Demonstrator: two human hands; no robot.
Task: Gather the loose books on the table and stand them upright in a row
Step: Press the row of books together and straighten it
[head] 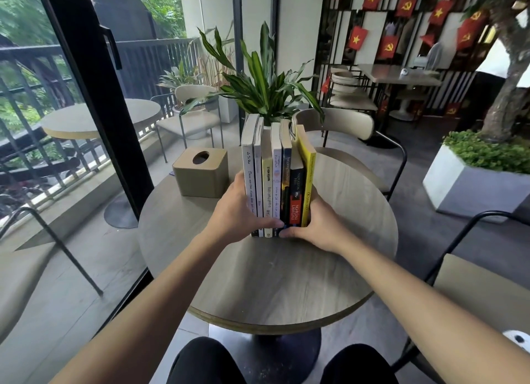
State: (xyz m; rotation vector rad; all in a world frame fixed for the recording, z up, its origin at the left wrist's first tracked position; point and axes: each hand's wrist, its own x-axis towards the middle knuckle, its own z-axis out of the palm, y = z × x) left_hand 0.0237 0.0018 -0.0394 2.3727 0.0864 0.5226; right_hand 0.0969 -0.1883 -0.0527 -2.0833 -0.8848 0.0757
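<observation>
Seven paperback books [276,180] stand upright in a tight row near the middle of a round, grey wood-grain worktop [286,271], spines facing the viewer. From left to right the spines are white, white, pale yellow, white, dark, black with an orange band, and bright yellow. The yellow book [308,180] at the right end leans slightly outward at the top.

The left hand [238,211] presses flat against the left end of the row, thumb lying across the lower spines. The right hand [318,225] cups the right end, fingers wrapped behind the yellow book and thumb along the base of the spines. Together the two hands squeeze the row between them.

A tan tissue box [200,172] sits on the worktop just left of the books, close but not touching them. The near half of the worktop is bare up to its rounded edge, and the right side is also open. A curved-back chair [335,125] stands just beyond the far edge, with a leafy potted plant [263,88] behind it.
</observation>
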